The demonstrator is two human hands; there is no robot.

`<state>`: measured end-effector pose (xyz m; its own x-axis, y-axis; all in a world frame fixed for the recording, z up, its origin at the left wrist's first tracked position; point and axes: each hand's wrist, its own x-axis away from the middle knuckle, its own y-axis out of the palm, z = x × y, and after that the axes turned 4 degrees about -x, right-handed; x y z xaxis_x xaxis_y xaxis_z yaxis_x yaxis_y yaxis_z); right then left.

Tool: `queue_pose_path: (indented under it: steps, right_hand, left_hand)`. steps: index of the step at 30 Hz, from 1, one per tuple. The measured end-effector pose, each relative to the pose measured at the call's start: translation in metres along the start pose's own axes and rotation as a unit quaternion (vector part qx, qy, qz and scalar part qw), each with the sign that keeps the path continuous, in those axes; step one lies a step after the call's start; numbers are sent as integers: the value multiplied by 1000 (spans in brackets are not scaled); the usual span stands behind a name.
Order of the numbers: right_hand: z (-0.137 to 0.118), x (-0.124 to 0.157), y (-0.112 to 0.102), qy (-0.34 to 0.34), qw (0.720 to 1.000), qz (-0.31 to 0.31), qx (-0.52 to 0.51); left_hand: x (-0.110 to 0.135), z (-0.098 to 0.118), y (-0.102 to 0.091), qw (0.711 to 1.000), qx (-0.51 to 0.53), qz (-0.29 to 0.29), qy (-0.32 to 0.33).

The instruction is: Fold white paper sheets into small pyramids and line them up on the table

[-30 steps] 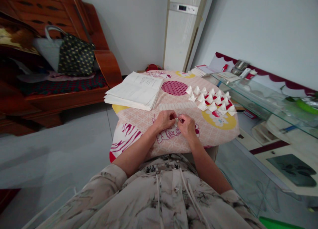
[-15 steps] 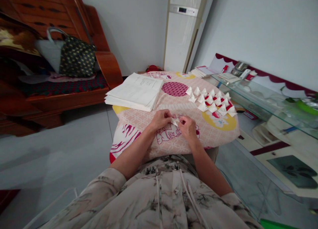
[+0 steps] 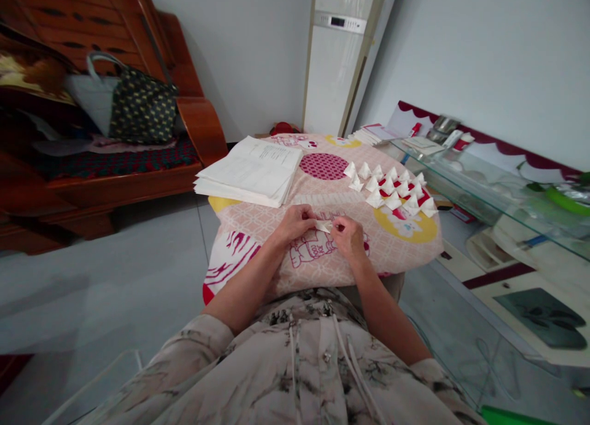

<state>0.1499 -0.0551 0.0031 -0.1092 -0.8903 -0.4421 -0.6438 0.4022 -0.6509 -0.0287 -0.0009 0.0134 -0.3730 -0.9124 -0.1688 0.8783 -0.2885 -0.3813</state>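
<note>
My left hand [image 3: 298, 222] and my right hand [image 3: 349, 237] meet over the near part of a small table covered with a pink patterned cloth [image 3: 267, 219]. Both pinch a small folded piece of white paper [image 3: 324, 226] between their fingertips, each hand closed on one end. Beyond them, to the right, several folded white paper triangles [image 3: 391, 191] lie in rows on the cloth. A thick stack of white paper sheets [image 3: 251, 170] rests at the table's far left.
A dark wooden bench [image 3: 106, 160] with a patterned handbag [image 3: 138, 105] stands to the left. A tall white air-conditioner unit [image 3: 334, 56] is behind the table. A low glass-topped cabinet [image 3: 483, 185] with small items runs along the right wall.
The hands have drawn slightly apart, so more of the small white paper shows between the fingertips. The view has shifted a little.
</note>
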Motion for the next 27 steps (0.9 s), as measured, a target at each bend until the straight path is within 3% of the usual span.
queue_pose_path:
  steps: [7, 14, 23, 27]
  right_hand:
    - [-6, -1, 0, -11, 1000, 3, 12]
    - [-10, -1, 2, 13, 998, 25, 53]
    - [-7, 1, -7, 61, 996, 65, -31]
    - [-6, 3, -6, 40, 997, 54, -32]
  left_hand:
    - [0, 2, 6, 997, -49, -4, 62]
    - [2, 5, 7, 996, -73, -4, 58]
    - [3, 6, 7, 996, -76, -6, 56]
    - [5, 9, 8, 993, -62, -27, 92]
